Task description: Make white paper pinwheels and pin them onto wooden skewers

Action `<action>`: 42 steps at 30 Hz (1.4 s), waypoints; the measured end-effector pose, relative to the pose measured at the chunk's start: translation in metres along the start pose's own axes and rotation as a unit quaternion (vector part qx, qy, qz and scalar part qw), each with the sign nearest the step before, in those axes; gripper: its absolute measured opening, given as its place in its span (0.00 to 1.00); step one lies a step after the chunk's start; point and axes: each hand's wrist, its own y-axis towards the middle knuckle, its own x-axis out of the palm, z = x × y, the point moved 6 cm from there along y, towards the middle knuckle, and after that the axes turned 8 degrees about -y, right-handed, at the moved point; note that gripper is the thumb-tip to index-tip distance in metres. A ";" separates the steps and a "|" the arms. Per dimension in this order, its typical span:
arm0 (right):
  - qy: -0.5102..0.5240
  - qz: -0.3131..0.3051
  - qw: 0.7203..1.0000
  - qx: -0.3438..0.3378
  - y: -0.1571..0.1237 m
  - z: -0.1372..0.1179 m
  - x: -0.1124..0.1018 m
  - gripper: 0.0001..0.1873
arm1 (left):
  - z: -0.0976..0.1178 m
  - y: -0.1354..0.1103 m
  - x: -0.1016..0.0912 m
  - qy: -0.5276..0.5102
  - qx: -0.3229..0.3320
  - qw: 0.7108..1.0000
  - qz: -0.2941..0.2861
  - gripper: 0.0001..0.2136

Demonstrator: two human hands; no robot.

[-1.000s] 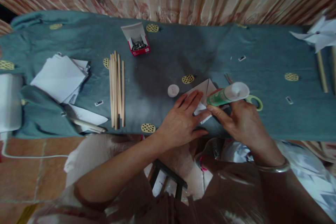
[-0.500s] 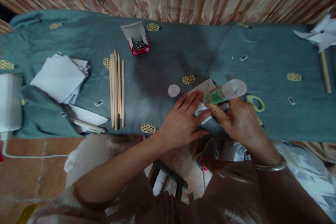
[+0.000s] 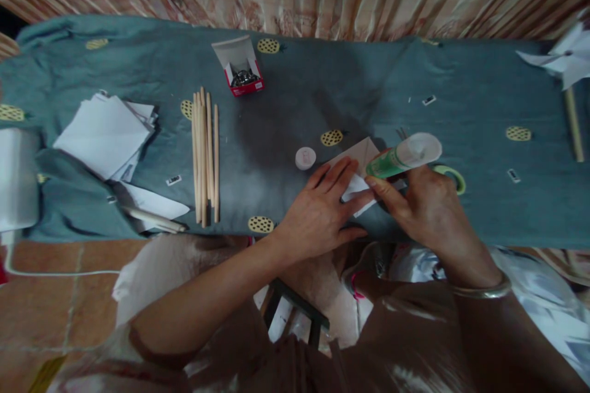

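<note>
My left hand lies with its fingers stretched out over a folded white paper, holding it down on the cloth. My right hand is closed round a green and white glue stick. The glue stick is tilted, its lower end over the right part of the paper; my fingers hide where it meets the sheet. Left of the paper sits a round white cap. Partly behind my right hand is the pale green ring of what looks like a scissors handle.
Several wooden sticks lie left of my hands, with a stack of white paper beyond them. A red and white box of small metal pieces stands open at the back. At far right is a paper pinwheel on a stick.
My right hand has shifted slightly right with the glue stick, covering more of the green ring. My left hand stays almost still on the paper.
</note>
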 end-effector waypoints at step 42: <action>0.033 -0.004 0.999 0.003 -0.004 -0.005 0.003 0.22 | 0.000 0.001 -0.002 -0.010 0.001 1.000 0.003 0.29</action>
